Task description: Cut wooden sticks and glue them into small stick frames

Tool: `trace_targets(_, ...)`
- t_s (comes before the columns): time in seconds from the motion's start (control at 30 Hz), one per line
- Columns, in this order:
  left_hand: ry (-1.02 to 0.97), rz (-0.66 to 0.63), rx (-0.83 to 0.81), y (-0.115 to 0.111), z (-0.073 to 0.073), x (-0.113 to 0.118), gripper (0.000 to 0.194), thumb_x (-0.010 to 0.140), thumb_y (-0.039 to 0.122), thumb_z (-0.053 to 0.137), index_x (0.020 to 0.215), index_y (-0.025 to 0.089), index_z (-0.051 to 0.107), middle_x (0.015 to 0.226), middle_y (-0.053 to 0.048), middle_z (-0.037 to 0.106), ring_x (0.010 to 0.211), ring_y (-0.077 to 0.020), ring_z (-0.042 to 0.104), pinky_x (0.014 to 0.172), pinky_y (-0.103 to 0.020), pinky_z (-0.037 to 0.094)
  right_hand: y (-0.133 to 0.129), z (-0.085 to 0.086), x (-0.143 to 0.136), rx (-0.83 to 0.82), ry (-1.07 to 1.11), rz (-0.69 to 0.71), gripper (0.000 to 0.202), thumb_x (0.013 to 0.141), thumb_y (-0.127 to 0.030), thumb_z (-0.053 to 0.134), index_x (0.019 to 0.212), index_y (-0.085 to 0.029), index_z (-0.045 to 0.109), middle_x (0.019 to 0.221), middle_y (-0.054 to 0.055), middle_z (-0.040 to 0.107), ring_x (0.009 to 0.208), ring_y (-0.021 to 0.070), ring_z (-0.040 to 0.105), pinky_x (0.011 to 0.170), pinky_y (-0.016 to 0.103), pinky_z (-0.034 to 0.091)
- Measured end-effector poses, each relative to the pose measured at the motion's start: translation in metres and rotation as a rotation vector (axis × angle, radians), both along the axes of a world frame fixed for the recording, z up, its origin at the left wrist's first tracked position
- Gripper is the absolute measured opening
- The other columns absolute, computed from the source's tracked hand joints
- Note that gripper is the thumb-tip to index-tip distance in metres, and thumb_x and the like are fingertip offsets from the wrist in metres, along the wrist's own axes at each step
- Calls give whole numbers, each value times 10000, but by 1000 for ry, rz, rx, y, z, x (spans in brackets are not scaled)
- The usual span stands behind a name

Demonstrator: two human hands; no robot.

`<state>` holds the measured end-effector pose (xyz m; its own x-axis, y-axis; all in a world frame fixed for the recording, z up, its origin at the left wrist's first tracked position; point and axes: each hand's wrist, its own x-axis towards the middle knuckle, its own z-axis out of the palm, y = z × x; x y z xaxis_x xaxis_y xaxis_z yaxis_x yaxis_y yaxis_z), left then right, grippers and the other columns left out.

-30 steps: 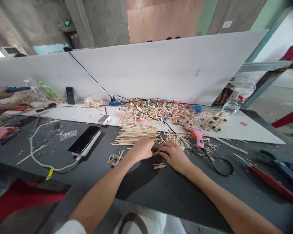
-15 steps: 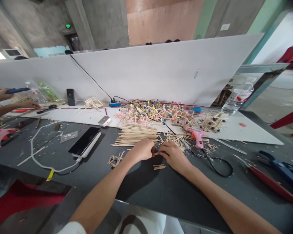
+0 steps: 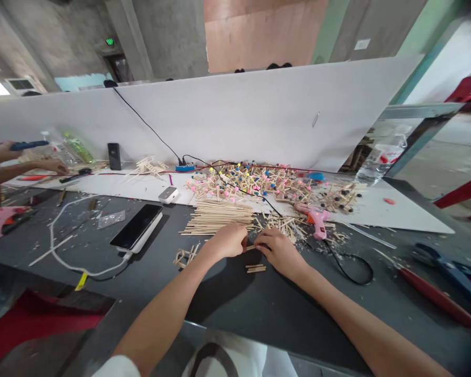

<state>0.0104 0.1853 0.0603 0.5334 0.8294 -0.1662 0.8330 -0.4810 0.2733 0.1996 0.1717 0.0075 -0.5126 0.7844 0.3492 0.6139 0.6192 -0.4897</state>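
My left hand (image 3: 231, 240) and my right hand (image 3: 278, 248) meet low over the dark table, fingers closed. Between their fingertips is a short wooden stick (image 3: 250, 247), pinched from both sides; the left fingertips are partly hidden behind that hand. Just below lie several short cut sticks (image 3: 256, 268) side by side. A small frame of glued sticks (image 3: 186, 255) rests left of my left wrist. Beyond my hands is a row of long wooden sticks (image 3: 215, 217), with a heap of short pieces (image 3: 284, 226) to its right.
A pink glue gun (image 3: 317, 222) with a black cord lies right of my hands. Farther right are a red-handled tool (image 3: 435, 293) and blue-handled pliers (image 3: 451, 272). A phone (image 3: 137, 228) lies left. Ball-tipped sticks (image 3: 251, 180) pile up behind. A co-worker's hand (image 3: 53, 166) is far left.
My hands stay almost in place, with the short stick still between them. At far left, the co-worker's lower hand has shifted slightly right.
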Motion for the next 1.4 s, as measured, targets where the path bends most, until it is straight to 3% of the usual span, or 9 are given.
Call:
trace_targets(0.4,52,-33,38,-4,3,2,139,750,166,612,770,156,749,766,-117,733,712,-218,667,626,-266,457,0,-4,-2,36,22,-18,140,875,-139,610,816,-193,725,865,55,679,888,216,570,831,357,443)
trace_targets(0.73,25,-41,62,-4,1,3,158,712,101,597,763,164,733,747,-95,724,692,-199,661,613,-252,455,-1,1,-4,28,5,-12,176,858,-71,592,780,-183,704,833,50,661,867,207,569,818,341,439)
trace_targets(1.1,94,-30,155,-7,-5,14,164,770,171,563,762,122,719,766,-164,702,755,-270,678,651,-315,490,-1,-5,-3,33,22,-12,177,844,-63,594,803,-192,708,858,57,658,879,210,567,818,343,441)
trace_targets(1.4,106,-56,178,-8,-5,15,165,782,165,560,801,116,717,807,-165,706,796,-269,686,680,-311,504,1,-8,-3,48,16,-8,162,842,-75,610,806,-191,716,850,55,658,879,212,562,826,348,435)
